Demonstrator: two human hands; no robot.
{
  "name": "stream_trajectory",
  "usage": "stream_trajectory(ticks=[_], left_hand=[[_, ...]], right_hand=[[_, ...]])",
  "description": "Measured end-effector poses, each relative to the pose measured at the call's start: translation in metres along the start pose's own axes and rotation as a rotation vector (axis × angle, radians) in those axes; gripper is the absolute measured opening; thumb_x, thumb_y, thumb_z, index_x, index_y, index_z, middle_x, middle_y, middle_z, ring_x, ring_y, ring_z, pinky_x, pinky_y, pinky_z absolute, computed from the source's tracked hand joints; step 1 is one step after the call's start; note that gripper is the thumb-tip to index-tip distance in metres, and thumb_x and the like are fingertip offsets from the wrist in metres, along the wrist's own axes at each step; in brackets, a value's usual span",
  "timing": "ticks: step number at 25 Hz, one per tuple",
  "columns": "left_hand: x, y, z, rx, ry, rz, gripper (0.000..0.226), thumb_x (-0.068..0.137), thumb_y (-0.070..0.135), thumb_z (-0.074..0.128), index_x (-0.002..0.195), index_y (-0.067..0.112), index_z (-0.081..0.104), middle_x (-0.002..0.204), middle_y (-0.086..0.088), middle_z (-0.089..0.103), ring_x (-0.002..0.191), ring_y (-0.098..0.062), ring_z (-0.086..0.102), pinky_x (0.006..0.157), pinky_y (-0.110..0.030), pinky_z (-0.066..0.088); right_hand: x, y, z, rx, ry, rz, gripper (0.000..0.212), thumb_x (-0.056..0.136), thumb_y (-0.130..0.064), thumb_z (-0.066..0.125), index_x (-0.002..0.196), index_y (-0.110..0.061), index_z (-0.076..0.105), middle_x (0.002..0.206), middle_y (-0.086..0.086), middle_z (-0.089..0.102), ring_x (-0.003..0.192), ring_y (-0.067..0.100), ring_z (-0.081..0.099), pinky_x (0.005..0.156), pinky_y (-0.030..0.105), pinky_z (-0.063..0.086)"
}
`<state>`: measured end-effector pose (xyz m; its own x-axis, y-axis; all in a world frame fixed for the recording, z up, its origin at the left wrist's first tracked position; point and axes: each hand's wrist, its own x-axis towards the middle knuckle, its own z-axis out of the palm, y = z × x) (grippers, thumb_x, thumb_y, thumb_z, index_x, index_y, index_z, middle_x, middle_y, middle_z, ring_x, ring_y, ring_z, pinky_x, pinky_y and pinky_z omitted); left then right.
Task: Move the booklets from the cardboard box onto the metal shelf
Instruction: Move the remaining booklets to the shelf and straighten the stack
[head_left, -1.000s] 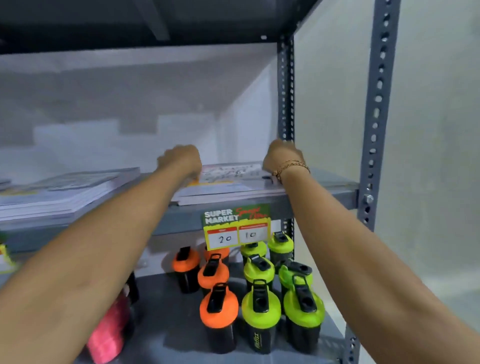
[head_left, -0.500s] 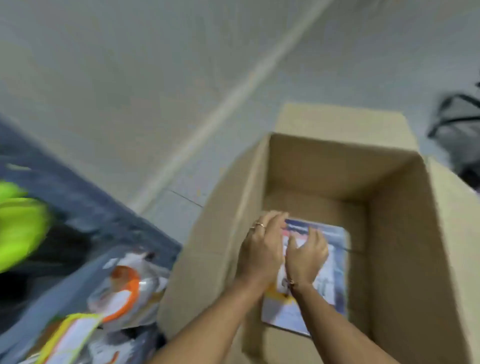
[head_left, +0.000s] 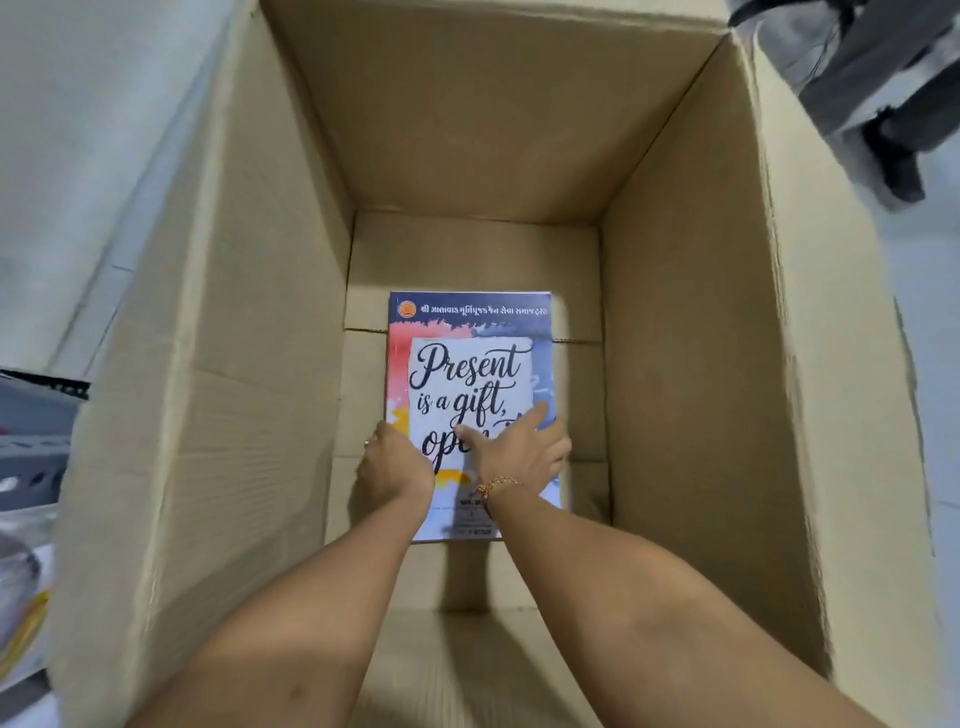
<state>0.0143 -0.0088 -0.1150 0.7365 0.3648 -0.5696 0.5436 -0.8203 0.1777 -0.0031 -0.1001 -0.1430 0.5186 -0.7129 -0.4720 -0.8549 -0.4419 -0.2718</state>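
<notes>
Booklets lay flat on the cardboard box floor. Left hand curled at their 8 o'clock edge; right hand spread flat on the cover, neither visibly gripping. Glossy covers might slide apart if lifted unevenly. Stack depth and the metal shelf stayed unseen.

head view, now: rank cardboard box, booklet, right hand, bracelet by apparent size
1. cardboard box, fills most of the frame
2. booklet, lying on the box floor
3. right hand, resting on the booklet
4. bracelet, thin band at the right wrist
</notes>
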Motion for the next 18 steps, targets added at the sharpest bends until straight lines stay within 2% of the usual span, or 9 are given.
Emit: stream_trajectory(ticks=[3,6,8,10,12,13,16,18], left_hand=[[0.001,0.004,-0.01,0.043,0.018,-0.015,0.024,0.088,-0.002,0.045,0.111,-0.001,0.053,0.116,-0.025,0.061,0.107,-0.042,0.057,0.085,-0.044,0.048],[-0.005,0.006,-0.02,0.078,-0.001,0.032,0.025,0.086,-0.004,0.048,0.107,0.0,0.061,0.113,-0.023,0.063,0.105,-0.04,0.059,0.085,-0.043,0.05],[-0.018,0.008,-0.034,0.073,-0.011,0.117,0.023,0.084,0.001,0.053,0.102,0.006,0.067,0.106,-0.019,0.068,0.098,-0.038,0.063,0.08,-0.042,0.053],[-0.039,0.006,-0.063,0.073,0.067,0.243,0.019,0.083,0.003,0.053,0.095,0.011,0.067,0.099,-0.015,0.07,0.092,-0.036,0.064,0.071,-0.041,0.053],[-0.071,-0.005,-0.113,0.017,0.225,0.354,0.016,0.084,0.005,0.053,0.093,0.015,0.062,0.096,-0.01,0.068,0.087,-0.035,0.063,0.065,-0.04,0.05],[-0.09,-0.012,-0.14,-0.017,0.325,0.409,0.019,0.084,0.006,0.054,0.097,0.018,0.061,0.096,-0.007,0.067,0.086,-0.034,0.063,0.062,-0.037,0.048],[-0.161,-0.059,-0.245,-0.222,0.853,0.536,0.038,0.079,0.01,0.064,0.116,0.018,0.062,0.096,-0.006,0.071,0.083,-0.029,0.067,0.062,-0.034,0.053],[-0.217,-0.1,-0.319,-0.319,1.247,0.598,0.042,0.073,0.014,0.067,0.114,0.012,0.066,0.099,-0.005,0.075,0.084,-0.018,0.068,0.071,-0.032,0.053]], right_hand=[[0.001,0.002,-0.008,-0.011,0.038,-0.012,0.089,0.059,-0.058,0.076,0.121,-0.007,0.037,0.131,0.018,0.041,0.115,0.036,0.04,0.094,0.045,0.04],[0.006,0.016,-0.02,0.004,0.062,-0.019,0.077,0.067,-0.048,0.077,0.118,-0.004,0.039,0.128,0.019,0.043,0.115,0.037,0.042,0.092,0.049,0.042],[0.0,0.023,-0.032,0.154,0.095,0.022,0.066,0.071,-0.036,0.077,0.118,-0.005,0.043,0.13,0.021,0.044,0.119,0.039,0.04,0.097,0.049,0.038],[-0.023,0.019,-0.046,0.388,0.181,0.039,0.057,0.072,-0.027,0.078,0.115,-0.004,0.048,0.128,0.023,0.047,0.119,0.039,0.039,0.1,0.042,0.031],[-0.06,-0.005,-0.069,0.704,0.247,-0.051,0.056,0.072,-0.017,0.078,0.117,-0.001,0.049,0.126,0.024,0.046,0.118,0.034,0.04,0.099,0.032,0.029],[-0.079,-0.022,-0.084,0.855,0.268,-0.106,0.06,0.073,-0.014,0.078,0.122,0.0,0.047,0.127,0.024,0.044,0.117,0.033,0.042,0.1,0.031,0.032],[-0.163,-0.099,-0.149,1.137,0.46,-0.518,0.066,0.071,-0.017,0.081,0.125,0.003,0.048,0.123,0.029,0.047,0.112,0.035,0.05,0.098,0.037,0.044],[-0.241,-0.15,-0.204,1.293,0.529,-0.778,0.064,0.073,-0.026,0.078,0.123,0.004,0.052,0.118,0.03,0.055,0.11,0.035,0.055,0.095,0.04,0.047]])
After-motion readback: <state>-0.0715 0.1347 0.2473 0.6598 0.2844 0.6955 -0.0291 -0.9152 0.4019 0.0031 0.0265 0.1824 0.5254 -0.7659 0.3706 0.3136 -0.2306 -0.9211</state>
